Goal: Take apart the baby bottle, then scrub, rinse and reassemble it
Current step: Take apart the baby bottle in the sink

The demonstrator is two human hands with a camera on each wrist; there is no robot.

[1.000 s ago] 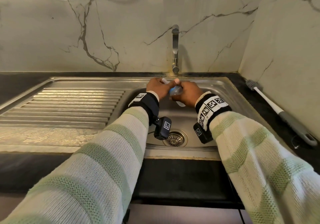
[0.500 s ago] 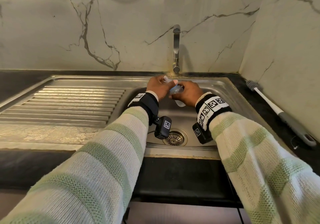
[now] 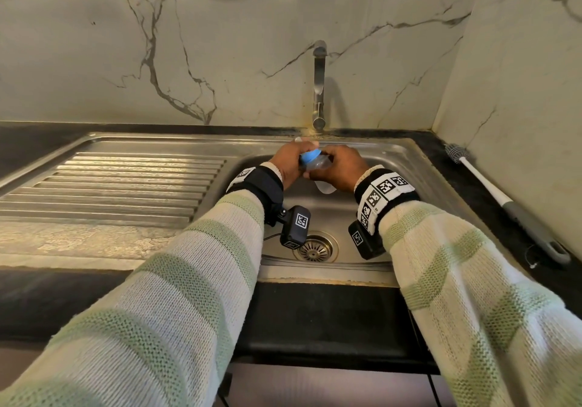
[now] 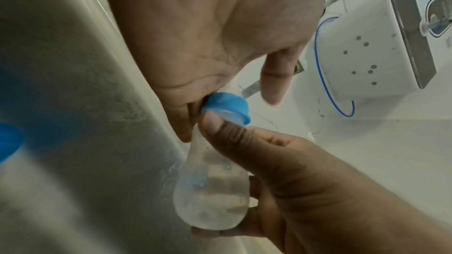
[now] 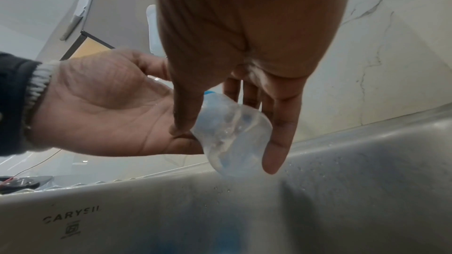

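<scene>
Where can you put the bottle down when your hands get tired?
Free: the ribbed draining board left of the basin, and the basin floor around the drain. The right counter strip is crowded: the brush fills it.

Both hands meet over the sink basin [image 3: 343, 217], just in front of the tap [image 3: 318, 88]: left hand [image 3: 291, 162] on the left at the bottle's collar [image 3: 310, 156], right hand [image 3: 341, 167] on the right around the baby bottle [image 3: 318, 164]. Drainboard [image 3: 110, 186] left of the basin, drain [image 3: 315, 249] below the wrists, bottle brush [image 3: 504, 200] on the desk [image 3: 466, 186] at far right, beside the wall.
</scene>
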